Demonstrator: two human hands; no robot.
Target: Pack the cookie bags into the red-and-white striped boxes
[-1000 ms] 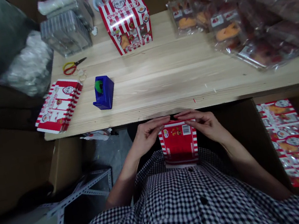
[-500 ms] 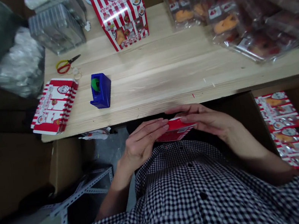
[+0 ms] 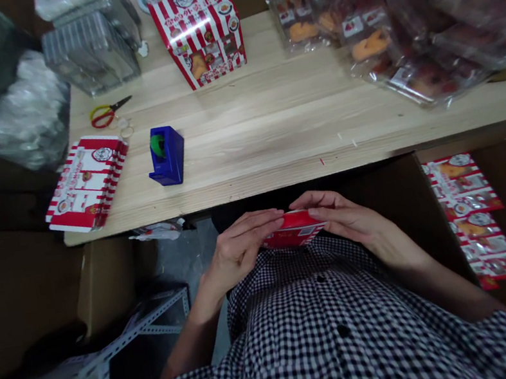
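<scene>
Close to my body, below the table's front edge, I hold a red and white printed cardboard box [image 3: 293, 236] between both hands. My left hand [image 3: 245, 243] has its fingers along the left end of the box's top edge. On the right end, my right hand [image 3: 349, 218] grips the same edge with its thumb and fingers. A bright red flap shows between the fingertips. Most of the box's far side and underside is hidden from me.
On the wooden table [image 3: 243, 132] stand a blue tape dispenser [image 3: 169, 156], scissors [image 3: 108, 112], a stack of flat printed cartons [image 3: 88, 182], a striped box [image 3: 200, 32] and clear plastic cases [image 3: 89, 55]. Bagged goods [image 3: 422, 35] are heaped right. Printed packs [image 3: 465, 185] lie in a carton lower right.
The view has shifted slightly. My right fingers have drawn in along the box's top edge, and the box is tilted so more of its printed face shows. Both hands still hold it.
</scene>
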